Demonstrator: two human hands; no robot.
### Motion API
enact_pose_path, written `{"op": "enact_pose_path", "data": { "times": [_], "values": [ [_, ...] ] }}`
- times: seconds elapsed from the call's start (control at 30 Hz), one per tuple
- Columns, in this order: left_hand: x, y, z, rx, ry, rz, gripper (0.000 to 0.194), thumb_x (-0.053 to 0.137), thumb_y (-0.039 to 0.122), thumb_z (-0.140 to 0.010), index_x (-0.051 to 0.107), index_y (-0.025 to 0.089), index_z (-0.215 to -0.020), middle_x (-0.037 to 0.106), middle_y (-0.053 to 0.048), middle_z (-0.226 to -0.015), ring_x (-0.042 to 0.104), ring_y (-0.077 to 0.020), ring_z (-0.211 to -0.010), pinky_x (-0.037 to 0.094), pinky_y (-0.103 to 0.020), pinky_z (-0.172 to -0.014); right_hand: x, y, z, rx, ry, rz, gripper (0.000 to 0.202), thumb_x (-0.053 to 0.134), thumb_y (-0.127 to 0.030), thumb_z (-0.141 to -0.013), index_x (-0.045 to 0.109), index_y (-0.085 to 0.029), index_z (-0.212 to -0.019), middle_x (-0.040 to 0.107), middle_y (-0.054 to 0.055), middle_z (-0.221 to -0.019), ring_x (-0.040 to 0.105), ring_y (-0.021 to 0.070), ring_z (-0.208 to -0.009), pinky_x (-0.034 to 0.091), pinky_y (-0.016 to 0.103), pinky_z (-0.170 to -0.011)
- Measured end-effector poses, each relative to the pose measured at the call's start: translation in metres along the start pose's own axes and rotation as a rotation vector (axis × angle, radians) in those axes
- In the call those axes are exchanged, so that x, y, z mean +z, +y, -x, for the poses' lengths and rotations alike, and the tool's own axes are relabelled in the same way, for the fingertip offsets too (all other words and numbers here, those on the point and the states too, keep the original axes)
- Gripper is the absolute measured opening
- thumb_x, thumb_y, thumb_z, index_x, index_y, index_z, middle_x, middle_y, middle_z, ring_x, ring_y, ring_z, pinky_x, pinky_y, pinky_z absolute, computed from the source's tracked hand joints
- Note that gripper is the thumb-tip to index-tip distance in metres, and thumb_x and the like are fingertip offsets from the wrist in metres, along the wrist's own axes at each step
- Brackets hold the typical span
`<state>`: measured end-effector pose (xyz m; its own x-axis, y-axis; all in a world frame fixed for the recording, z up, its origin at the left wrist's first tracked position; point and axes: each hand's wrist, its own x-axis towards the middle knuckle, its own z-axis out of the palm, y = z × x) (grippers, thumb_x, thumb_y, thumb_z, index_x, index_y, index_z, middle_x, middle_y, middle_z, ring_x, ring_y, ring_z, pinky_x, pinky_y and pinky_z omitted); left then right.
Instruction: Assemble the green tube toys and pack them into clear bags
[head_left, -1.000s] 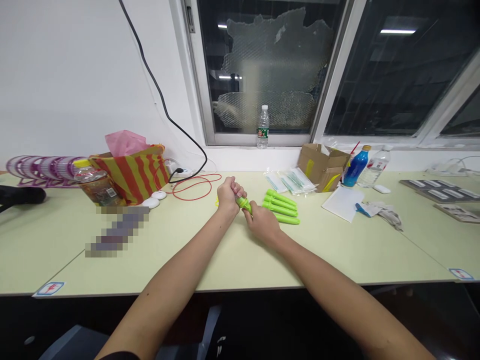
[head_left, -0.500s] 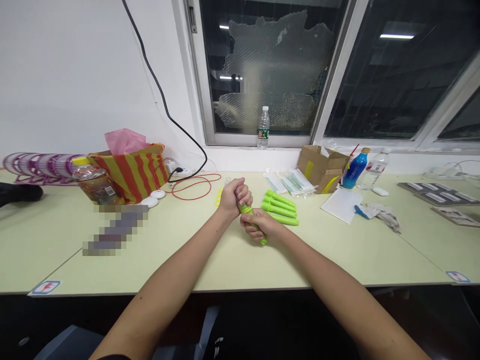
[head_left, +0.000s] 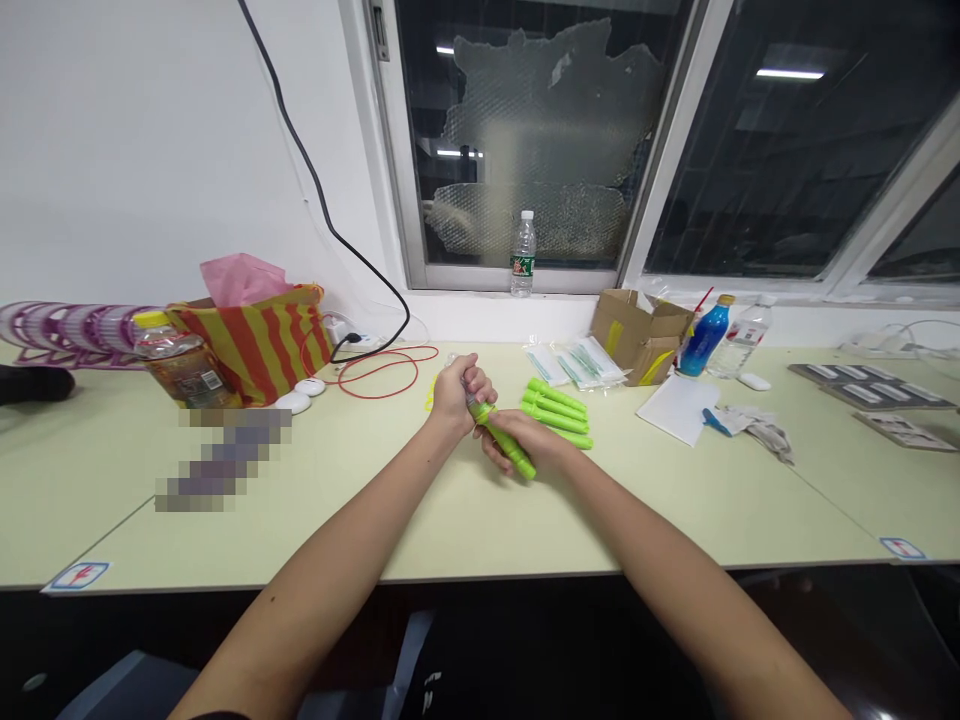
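As the left hand (head_left: 454,396) clasps a green tube (head_left: 515,455), the right hand (head_left: 536,436) loosely holds it.
Similar tubes (head_left: 555,408) rest on the desk (head_left: 450,530).

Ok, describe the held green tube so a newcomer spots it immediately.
A pale table runs beneath the window. Near the table's middle, the left hand grips the green tube, the right hand against it. Unlike the other tubes, lying beyond, it's held.
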<state>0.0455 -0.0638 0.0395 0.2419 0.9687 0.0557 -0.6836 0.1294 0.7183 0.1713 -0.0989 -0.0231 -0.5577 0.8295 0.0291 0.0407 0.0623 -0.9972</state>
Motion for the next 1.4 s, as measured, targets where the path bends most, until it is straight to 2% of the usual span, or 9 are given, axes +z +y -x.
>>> {"op": "enact_pose_path", "data": {
  "times": [0.1,0.2,0.33,0.53,0.67,0.77,1.03,1.23,1.4],
  "values": [
    [0.003,0.003,0.007,-0.071,-0.140,0.043,0.047,0.057,0.027,-0.081,0.022,0.022,-0.051,0.025,0.007,-0.039,0.030,-0.0073,-0.030,0.034,-0.026,-0.040,-0.011,0.003,0.002,0.005,-0.245,-0.305,0.057,0.033,-0.070,-0.091,0.051,-0.017,-0.102,0.056,-0.003,-0.060,0.038,0.0099,-0.035,0.037,0.024,-0.035],
    [0.005,0.002,0.011,-0.034,-0.186,0.018,0.047,0.058,0.027,-0.080,0.023,0.021,-0.050,0.026,0.006,-0.039,0.031,-0.0076,-0.030,0.035,-0.026,-0.040,-0.015,0.005,0.004,-0.032,-0.253,-0.290,0.052,0.047,-0.067,-0.089,0.052,-0.015,-0.095,0.054,-0.004,-0.057,0.040,0.0095,-0.033,0.035,0.023,-0.032],
    [0.002,0.000,0.008,0.075,-0.129,-0.025,0.044,0.058,0.027,-0.078,0.025,0.021,-0.050,0.026,0.006,-0.039,0.032,-0.0079,-0.030,0.037,-0.027,-0.041,-0.010,0.000,0.005,-0.138,-0.046,-0.048,0.047,0.054,-0.064,-0.087,0.049,-0.018,-0.082,0.054,-0.003,-0.059,0.043,0.0088,-0.037,0.034,0.022,-0.037],
    [-0.007,-0.008,-0.007,0.171,0.158,0.005,0.037,0.059,0.027,-0.077,0.029,0.021,-0.055,0.031,0.007,-0.042,0.037,-0.0079,-0.034,0.038,-0.026,-0.043,0.009,-0.003,0.000,-0.179,0.553,0.796,0.033,0.059,-0.051,-0.089,0.048,-0.021,-0.084,0.065,0.008,-0.074,0.060,0.0196,-0.065,0.036,0.026,-0.058],
    [-0.011,-0.010,-0.014,0.193,0.291,0.016,0.033,0.058,0.027,-0.076,0.032,0.021,-0.057,0.034,0.008,-0.044,0.040,-0.0074,-0.037,0.039,-0.024,-0.044,0.018,0.002,-0.006,-0.144,0.659,1.010,0.018,0.057,-0.037,-0.090,0.050,-0.020,-0.089,0.068,0.016,-0.089,0.063,0.0261,-0.085,0.035,0.027,-0.063],
    [-0.013,-0.008,-0.015,0.178,0.289,0.006,0.032,0.059,0.027,-0.076,0.033,0.021,-0.058,0.035,0.008,-0.044,0.039,-0.0073,-0.036,0.039,-0.024,-0.045,0.017,0.002,-0.010,-0.142,0.603,0.773,0.024,0.063,-0.038,-0.085,0.047,-0.021,-0.087,0.067,0.011,-0.084,0.064,0.0229,-0.076,0.038,0.026,-0.059],
    [-0.007,-0.002,-0.005,0.003,-0.043,0.018,0.040,0.060,0.029,-0.079,0.029,0.021,-0.054,0.032,0.006,-0.041,0.036,-0.0081,-0.033,0.037,-0.026,-0.044,-0.012,0.004,-0.005,0.050,-0.146,-0.367,0.043,0.041,-0.059,-0.093,0.050,-0.017,-0.097,0.065,0.005,-0.069,0.058,0.0174,-0.048,0.047,0.030,-0.046],
    [-0.004,-0.006,-0.004,0.209,-0.017,-0.083,0.028,0.063,0.033,-0.077,0.045,0.019,-0.061,0.046,0.003,-0.050,0.052,-0.0116,-0.047,0.045,-0.028,-0.057,-0.017,0.011,-0.005,-0.114,0.064,-0.292,0.043,0.077,-0.041,-0.074,0.043,-0.021,-0.092,0.066,-0.001,-0.073,0.063,0.0158,-0.051,0.048,0.027,-0.047],
    [-0.008,0.005,-0.001,0.170,-0.254,-0.213,0.024,0.065,0.014,-0.062,0.058,0.015,-0.085,0.068,-0.004,-0.081,0.067,-0.0193,-0.082,0.048,-0.035,-0.083,-0.017,0.006,-0.006,-0.231,0.282,-0.188,0.044,0.079,-0.037,-0.071,0.045,-0.023,-0.095,0.061,-0.006,-0.065,0.051,0.0101,-0.044,0.037,0.022,-0.043]
  ]
}}
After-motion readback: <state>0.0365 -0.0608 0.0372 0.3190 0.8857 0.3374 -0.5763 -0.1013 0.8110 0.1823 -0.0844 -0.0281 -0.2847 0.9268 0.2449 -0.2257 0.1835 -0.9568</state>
